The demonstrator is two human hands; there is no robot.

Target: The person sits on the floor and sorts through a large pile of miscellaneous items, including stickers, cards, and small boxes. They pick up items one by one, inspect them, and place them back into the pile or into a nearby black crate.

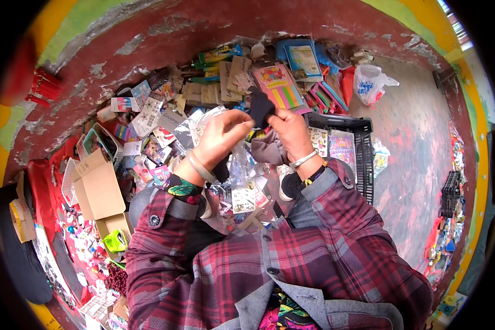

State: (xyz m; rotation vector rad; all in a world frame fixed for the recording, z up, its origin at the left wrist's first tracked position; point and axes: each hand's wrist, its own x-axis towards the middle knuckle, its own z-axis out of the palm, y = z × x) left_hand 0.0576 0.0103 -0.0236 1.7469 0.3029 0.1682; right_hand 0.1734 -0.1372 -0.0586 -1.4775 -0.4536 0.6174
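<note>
My right hand [292, 133] pinches a small black cloth piece [262, 106] between thumb and fingers, and the cloth stands up above the fingertips. Beneath that hand hangs a crumpled grey-brown cloth [268, 147], seemingly held by its other fingers. My left hand [223, 135] is closed, its fingertips beside the black cloth's lower edge; what they grip is hidden. Another dark cloth [221, 170] shows below the left wrist. Under both hands lie clear plastic wrapping [240, 165] and a white printed card [243, 199].
Packaged goods and cardboard boxes [234, 77] are heaped along the wall ahead. A black plastic crate [363, 159] stands at right, with a white plastic bag [370, 82] beyond it. An open cardboard box [100, 187] and a white basket [70, 181] stand at left.
</note>
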